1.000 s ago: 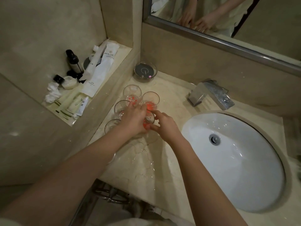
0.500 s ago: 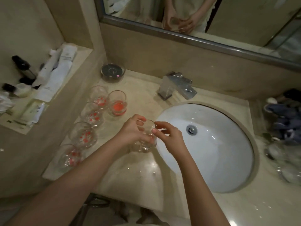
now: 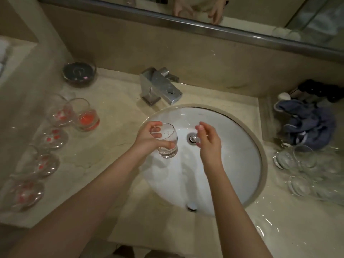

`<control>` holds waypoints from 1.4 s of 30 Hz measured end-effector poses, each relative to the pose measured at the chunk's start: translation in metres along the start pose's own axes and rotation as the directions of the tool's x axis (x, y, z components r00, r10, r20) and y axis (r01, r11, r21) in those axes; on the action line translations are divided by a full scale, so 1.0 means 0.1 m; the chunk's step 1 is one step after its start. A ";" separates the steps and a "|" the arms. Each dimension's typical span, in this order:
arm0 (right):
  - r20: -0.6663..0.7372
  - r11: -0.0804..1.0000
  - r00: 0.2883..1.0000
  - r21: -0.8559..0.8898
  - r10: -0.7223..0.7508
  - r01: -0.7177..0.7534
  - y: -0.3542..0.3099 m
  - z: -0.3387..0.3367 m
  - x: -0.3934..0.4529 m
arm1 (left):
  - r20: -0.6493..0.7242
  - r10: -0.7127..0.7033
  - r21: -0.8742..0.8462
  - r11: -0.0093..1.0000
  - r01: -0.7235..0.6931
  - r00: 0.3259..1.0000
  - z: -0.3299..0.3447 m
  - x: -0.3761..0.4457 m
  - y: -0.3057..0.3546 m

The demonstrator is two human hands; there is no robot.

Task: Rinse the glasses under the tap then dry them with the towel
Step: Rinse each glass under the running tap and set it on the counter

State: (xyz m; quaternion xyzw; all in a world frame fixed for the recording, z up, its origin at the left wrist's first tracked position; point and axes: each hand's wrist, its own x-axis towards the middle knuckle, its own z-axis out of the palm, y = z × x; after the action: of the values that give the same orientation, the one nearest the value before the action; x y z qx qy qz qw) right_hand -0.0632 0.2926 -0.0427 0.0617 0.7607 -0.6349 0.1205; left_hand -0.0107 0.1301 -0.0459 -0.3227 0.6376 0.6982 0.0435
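My left hand (image 3: 149, 141) grips a clear glass (image 3: 166, 141) over the left side of the white sink basin (image 3: 232, 164), slightly tilted. My right hand (image 3: 208, 139) hovers over the drain with relaxed fingers and holds nothing. The chrome tap (image 3: 160, 88) stands behind the basin; no water runs from it. Several glasses with red residue (image 3: 87, 116) stand in a row on the counter to the left. A crumpled blue towel (image 3: 309, 125) lies on the counter to the right, with several clear glasses (image 3: 305, 164) in front of it.
A dark round dish (image 3: 80, 73) sits at the back left of the counter. A raised ledge (image 3: 16, 58) runs along the left wall. Dark bottles (image 3: 320, 90) stand behind the towel. A mirror (image 3: 204, 8) spans the back wall. The counter near the front right is wet.
My left hand has carried the glass from the counter to over the basin. My right hand has let go of it and moved to above the drain. The view has swung right.
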 end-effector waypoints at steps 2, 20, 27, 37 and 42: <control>-0.010 1.000 1.000 0.019 0.002 -0.002 -0.10 -0.08 0.25 | 0.000 -0.005 -0.014 1.000 0.005 1.000 0.10 0.07 0.01; 0.317 0.990 0.938 0.057 -0.140 0.128 -0.49 0.87 1.48 | -0.140 -0.007 -0.148 0.989 -0.014 0.990 0.25 0.72 0.11; 0.322 0.989 0.937 0.110 -0.133 0.102 -0.43 0.90 1.62 | -0.140 -0.040 -0.166 0.986 0.017 0.989 0.25 0.83 0.07; 0.355 0.987 0.921 0.071 -0.161 0.145 -0.47 0.86 1.74 | -0.095 -0.071 -0.258 0.965 0.044 0.993 0.28 0.81 0.09; 0.339 0.996 0.937 0.047 -0.087 0.075 -0.43 0.74 1.65 | -0.089 -0.071 -0.316 0.948 0.040 0.994 0.27 0.76 0.10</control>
State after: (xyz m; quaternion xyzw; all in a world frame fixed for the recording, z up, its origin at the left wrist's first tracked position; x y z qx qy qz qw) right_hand -0.2253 0.2019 -0.0573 -0.0782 0.7194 -0.6531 0.2230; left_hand -0.0863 0.1261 -0.0763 -0.3776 0.5105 0.7723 -0.0203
